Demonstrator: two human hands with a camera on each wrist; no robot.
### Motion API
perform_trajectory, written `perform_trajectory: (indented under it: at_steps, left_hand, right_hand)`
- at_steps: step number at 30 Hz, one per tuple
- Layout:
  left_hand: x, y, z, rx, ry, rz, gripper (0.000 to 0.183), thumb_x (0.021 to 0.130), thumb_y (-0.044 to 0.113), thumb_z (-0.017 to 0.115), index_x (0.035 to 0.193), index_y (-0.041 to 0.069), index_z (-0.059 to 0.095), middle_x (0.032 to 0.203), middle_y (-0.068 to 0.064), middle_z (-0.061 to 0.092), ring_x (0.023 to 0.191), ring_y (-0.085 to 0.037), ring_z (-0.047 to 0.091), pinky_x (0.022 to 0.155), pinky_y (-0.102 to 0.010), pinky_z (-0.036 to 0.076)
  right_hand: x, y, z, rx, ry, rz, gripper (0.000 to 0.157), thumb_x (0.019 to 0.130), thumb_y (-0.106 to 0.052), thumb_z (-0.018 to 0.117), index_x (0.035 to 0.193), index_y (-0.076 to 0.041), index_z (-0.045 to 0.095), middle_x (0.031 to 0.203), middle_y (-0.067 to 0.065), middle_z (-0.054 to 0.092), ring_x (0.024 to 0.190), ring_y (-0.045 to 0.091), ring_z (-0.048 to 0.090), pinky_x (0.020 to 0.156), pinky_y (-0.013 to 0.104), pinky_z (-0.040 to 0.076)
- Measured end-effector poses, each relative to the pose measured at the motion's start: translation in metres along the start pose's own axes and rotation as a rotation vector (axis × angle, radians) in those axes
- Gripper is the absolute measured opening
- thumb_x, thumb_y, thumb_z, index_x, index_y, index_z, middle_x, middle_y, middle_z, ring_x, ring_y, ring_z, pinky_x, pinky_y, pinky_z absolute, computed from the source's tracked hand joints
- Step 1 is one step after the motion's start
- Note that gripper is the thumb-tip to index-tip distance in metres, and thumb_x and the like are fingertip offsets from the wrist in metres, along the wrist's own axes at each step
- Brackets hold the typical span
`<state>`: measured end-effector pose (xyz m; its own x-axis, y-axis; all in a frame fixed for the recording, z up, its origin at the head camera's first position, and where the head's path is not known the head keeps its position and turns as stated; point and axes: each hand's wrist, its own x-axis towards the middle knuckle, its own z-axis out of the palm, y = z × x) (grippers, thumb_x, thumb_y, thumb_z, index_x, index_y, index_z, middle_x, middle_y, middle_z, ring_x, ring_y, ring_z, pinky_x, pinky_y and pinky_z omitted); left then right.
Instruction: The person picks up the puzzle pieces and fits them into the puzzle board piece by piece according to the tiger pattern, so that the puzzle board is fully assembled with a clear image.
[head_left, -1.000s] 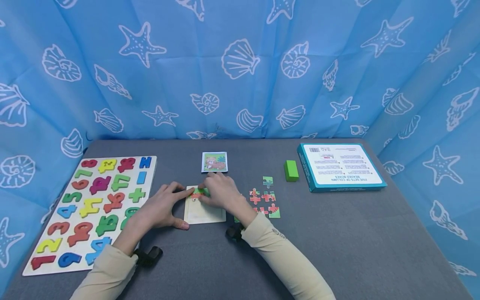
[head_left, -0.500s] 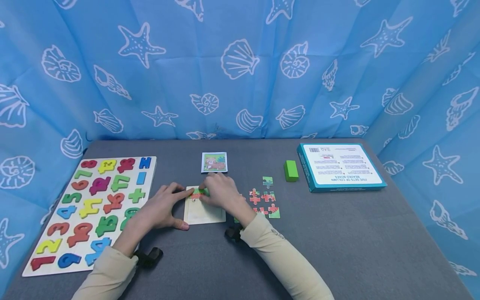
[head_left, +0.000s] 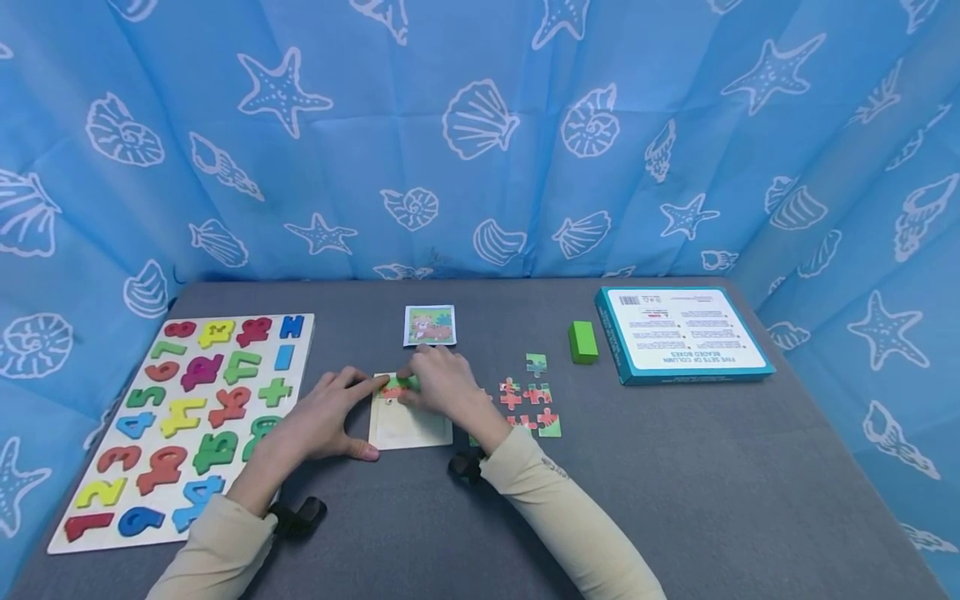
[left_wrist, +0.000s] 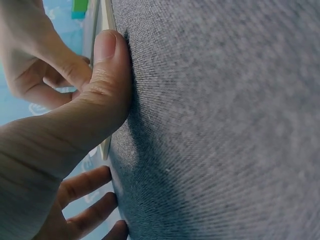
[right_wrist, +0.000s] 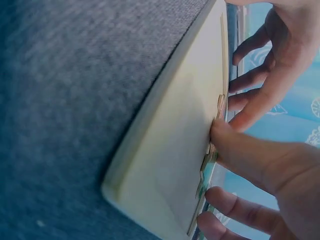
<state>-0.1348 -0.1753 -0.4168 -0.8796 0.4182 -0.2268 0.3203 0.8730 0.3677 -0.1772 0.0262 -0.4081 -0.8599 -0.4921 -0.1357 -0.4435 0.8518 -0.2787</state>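
A pale wooden puzzle tray [head_left: 408, 432] lies flat on the table, with red-and-green jigsaw pieces [head_left: 393, 388] along its far edge. My left hand [head_left: 318, 417] spans the tray's left side: the index fingertip touches the far left corner, while the thumb [left_wrist: 107, 75] lies along the near edge. My right hand [head_left: 446, 383] reaches over the tray's far right part. Its thumb [right_wrist: 232, 145] presses on the inner edge of the pieces, and its curled fingers [right_wrist: 240, 207] sit at their far side, pinching a piece partly hidden beneath. Several loose jigsaw pieces [head_left: 537, 393] lie right of this hand.
Beyond the tray is a small picture card [head_left: 430, 325] showing an animal. A number board [head_left: 174, 388] with colourful digits lies on the left, partly under the left forearm. Towards the back right are a green block [head_left: 582, 342] and a teal-and-white box [head_left: 682, 333].
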Motion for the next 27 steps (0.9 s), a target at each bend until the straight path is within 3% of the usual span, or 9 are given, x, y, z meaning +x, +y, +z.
perform_trajectory:
  at_steps: [3, 6, 12, 24, 27]
  left_hand:
    - [-0.0002, -0.0005, 0.0002, 0.003, 0.008, 0.010, 0.101, 0.073, 0.053, 0.089, 0.155, 0.014, 0.044, 0.143, -0.018, 0.050, 0.127, -0.039, 0.046, 0.101, -0.061, 0.046]
    - [-0.0002, -0.0004, -0.0008, 0.005, 0.009, 0.014, 0.102, 0.072, 0.053, 0.089, 0.154, 0.010, 0.046, 0.143, -0.019, 0.051, 0.127, -0.040, 0.047, 0.102, -0.062, 0.045]
    - [0.0007, 0.0006, -0.0003, -0.001, 0.008, 0.018, 0.102, 0.072, 0.053, 0.089, 0.153, 0.009, 0.047, 0.143, -0.019, 0.051, 0.127, -0.041, 0.048, 0.102, -0.062, 0.045]
    - [0.0011, 0.0013, -0.0010, -0.003, 0.010, 0.009, 0.101, 0.071, 0.052, 0.090, 0.152, 0.010, 0.047, 0.142, -0.018, 0.051, 0.127, -0.041, 0.047, 0.102, -0.063, 0.045]
    - [0.0017, 0.0017, -0.0014, 0.001, 0.010, 0.012, 0.102, 0.071, 0.053, 0.090, 0.152, 0.010, 0.047, 0.142, -0.019, 0.051, 0.127, -0.041, 0.047, 0.102, -0.063, 0.045]
  right_hand:
    - [0.0001, 0.0022, 0.0004, 0.040, 0.018, -0.010, 0.030, 0.094, -0.036, 0.075, 0.122, -0.025, 0.077, 0.121, -0.002, 0.075, 0.086, 0.012, 0.066, 0.067, 0.029, 0.053]
    - [0.0001, 0.0028, 0.0005, 0.064, 0.037, -0.013, 0.025, 0.094, -0.034, 0.075, 0.116, -0.023, 0.079, 0.115, -0.003, 0.077, 0.077, 0.009, 0.063, 0.060, 0.025, 0.046]
    - [-0.0011, 0.0020, 0.0004, 0.043, 0.034, 0.003, 0.023, 0.094, -0.034, 0.075, 0.114, -0.024, 0.080, 0.117, -0.002, 0.074, 0.100, 0.015, 0.069, 0.073, 0.032, 0.056]
    - [-0.0036, 0.0060, 0.0016, 0.028, 0.067, -0.042, 0.026, 0.095, -0.034, 0.073, 0.119, -0.025, 0.078, 0.120, 0.001, 0.072, 0.101, 0.020, 0.068, 0.074, 0.036, 0.056]
    - [-0.0046, 0.0088, -0.0014, 0.037, 0.092, -0.050, 0.027, 0.095, -0.034, 0.073, 0.119, -0.024, 0.078, 0.122, 0.002, 0.072, 0.110, 0.022, 0.065, 0.078, 0.039, 0.057]
